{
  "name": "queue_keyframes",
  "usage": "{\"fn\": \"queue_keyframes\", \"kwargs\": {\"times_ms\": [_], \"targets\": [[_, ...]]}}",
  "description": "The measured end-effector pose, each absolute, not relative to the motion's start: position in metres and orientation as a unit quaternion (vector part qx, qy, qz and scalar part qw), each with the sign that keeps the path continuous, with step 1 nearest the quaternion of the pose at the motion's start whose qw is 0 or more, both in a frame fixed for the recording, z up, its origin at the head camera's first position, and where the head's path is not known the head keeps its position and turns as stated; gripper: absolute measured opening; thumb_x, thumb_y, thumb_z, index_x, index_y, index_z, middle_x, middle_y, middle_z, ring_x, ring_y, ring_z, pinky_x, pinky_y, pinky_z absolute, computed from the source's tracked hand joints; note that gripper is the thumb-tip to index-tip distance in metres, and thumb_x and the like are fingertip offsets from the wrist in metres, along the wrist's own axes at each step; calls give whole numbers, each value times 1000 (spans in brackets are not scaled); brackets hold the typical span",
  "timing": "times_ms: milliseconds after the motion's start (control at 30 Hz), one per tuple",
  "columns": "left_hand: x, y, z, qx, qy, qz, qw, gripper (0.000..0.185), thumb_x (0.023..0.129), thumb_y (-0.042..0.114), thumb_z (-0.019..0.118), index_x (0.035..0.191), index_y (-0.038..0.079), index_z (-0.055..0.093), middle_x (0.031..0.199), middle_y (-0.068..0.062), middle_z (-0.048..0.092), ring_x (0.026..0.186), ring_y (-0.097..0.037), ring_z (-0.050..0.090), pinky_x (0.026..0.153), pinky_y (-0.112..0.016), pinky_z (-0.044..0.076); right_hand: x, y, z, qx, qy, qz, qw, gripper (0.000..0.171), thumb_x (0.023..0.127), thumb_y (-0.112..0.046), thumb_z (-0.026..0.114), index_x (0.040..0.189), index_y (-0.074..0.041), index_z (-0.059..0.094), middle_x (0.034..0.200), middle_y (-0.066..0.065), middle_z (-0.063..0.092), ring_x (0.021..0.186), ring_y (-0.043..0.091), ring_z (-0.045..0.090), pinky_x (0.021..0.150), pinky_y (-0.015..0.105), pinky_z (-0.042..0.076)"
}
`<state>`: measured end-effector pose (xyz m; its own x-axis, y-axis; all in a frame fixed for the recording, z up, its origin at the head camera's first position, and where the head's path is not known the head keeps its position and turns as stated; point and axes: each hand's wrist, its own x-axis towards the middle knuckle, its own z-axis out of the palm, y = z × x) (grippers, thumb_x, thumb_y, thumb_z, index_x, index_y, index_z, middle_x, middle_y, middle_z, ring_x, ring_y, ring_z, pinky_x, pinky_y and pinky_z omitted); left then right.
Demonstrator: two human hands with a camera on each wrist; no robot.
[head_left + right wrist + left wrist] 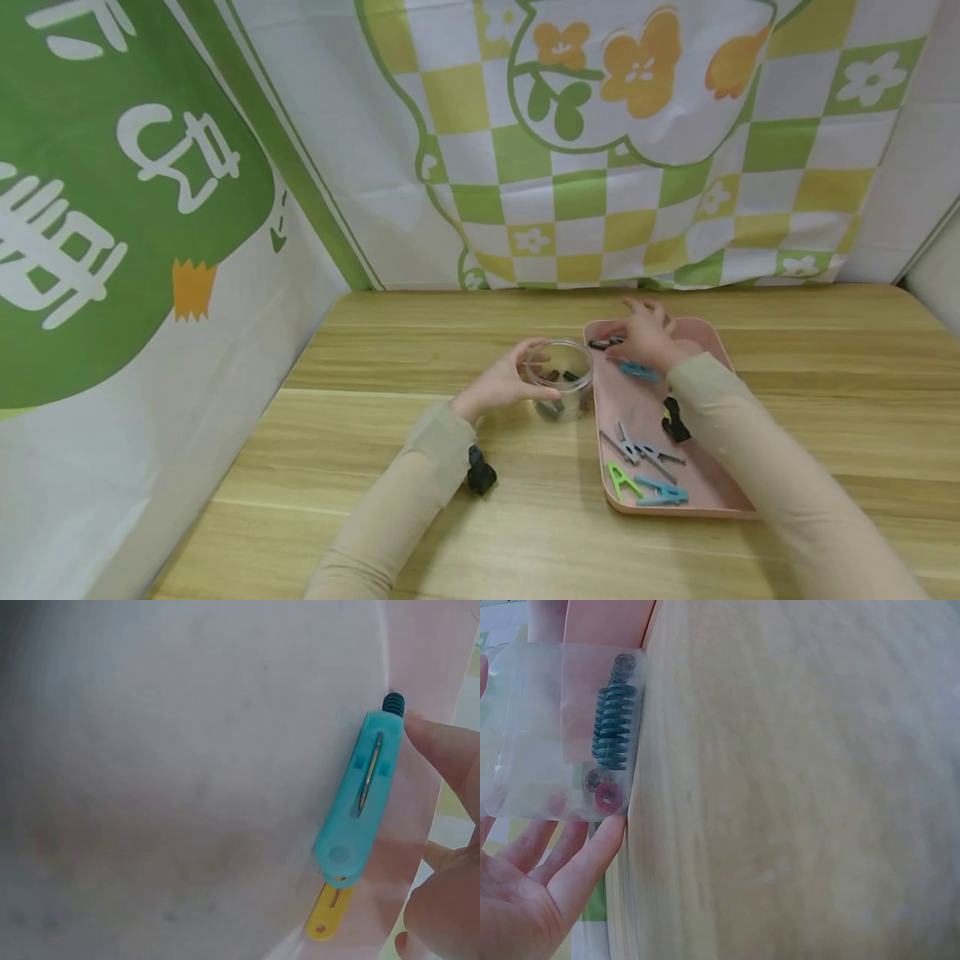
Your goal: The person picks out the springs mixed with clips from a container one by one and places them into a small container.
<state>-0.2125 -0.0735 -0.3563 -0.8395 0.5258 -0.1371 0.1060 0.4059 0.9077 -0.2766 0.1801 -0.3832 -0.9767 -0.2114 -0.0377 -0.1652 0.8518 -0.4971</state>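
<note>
My left hand [504, 385] holds a clear plastic jar [558, 375] on the table, its fingers and thumb round the sides. Dark green springs [613, 727] lie at the bottom of the jar, with a red spring [608, 796] seen end-on. Over the far end of a pink tray [611, 392] reaches my right hand [647, 337], fingers spread and nothing seen between them. Close to its fingertips lies a dark spring [600, 343] in the tray's far left corner. A blue clothespin [639, 372] lies just under this hand; a yellow clothespin [328, 911] shows behind it in the right wrist view.
Grey clothespins [637, 450], a green clothespin [624, 481] and another blue clothespin [662, 492] lie at the tray's near end. The tray has a raised rim beside the jar. A patterned cloth [525, 200] hangs behind the wooden table [360, 358].
</note>
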Motion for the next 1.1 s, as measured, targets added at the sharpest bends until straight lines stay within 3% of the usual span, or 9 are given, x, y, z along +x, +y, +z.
{"fn": "queue_keyframes", "kwargs": {"times_ms": [667,1100], "targets": [[-232,-75,-387,197,816,507,198,80,81,17,77,146,23,31,145,-9,43,130,-30,42,103,-49,38,-282,180,-387,-115,972,-199,53,27,82,-17,72,109,-12,71,153,26,15,135,54,3,99,69,4],[-215,-74,-360,194,811,510,210,79,82,12,74,148,14,29,147,-18,38,132,-36,38,104,-51,37,-282,178,-387,-117,972,-198,52,24,85,-16,68,107,-10,72,153,27,16,135,54,4,100,67,3]]}}
